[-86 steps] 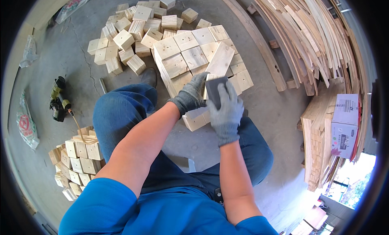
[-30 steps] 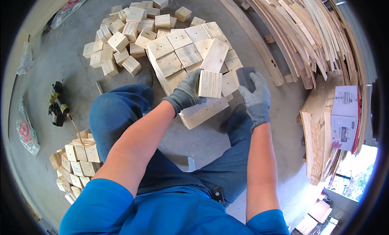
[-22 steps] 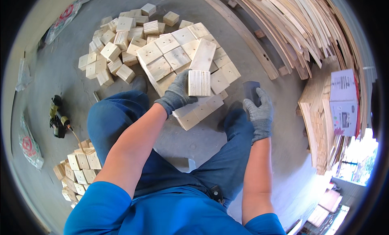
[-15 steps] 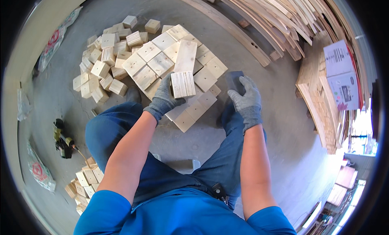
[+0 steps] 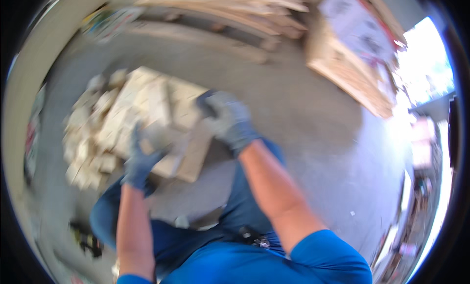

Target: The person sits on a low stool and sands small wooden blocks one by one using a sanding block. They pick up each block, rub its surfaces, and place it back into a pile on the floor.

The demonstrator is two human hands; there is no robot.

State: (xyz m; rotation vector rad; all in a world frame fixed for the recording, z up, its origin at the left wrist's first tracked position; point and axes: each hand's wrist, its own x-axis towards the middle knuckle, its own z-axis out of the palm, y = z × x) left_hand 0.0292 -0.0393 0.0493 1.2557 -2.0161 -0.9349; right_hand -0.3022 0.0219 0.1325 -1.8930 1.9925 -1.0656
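Motion blurs the whole head view. My left hand (image 5: pixel 139 161), in a grey glove, is at the near end of a pale wooden block (image 5: pixel 157 105), its fingers along the left side and thumb at the front. The block lies over a stack of wooden blocks (image 5: pixel 188 159) on the floor between my legs. To the right of that stack, my gloved right hand (image 5: pixel 229 118) is closed round a dark grey block-like thing (image 5: pixel 203 104), held apart from the wooden block. Its exact kind does not show.
A heap of small loose wooden blocks (image 5: pixel 85 142) lies left of the stack. Long boards (image 5: pixel 220 12) lie at the back, and a printed box (image 5: pixel 355 27) rests on timber at the far right. A dark tool (image 5: pixel 87 239) sits on the floor by my left knee.
The view has turned to the right, so the stack appears farther left. My right hand with the dark block has come closer to the stack. My left hand stays by the wooden block.
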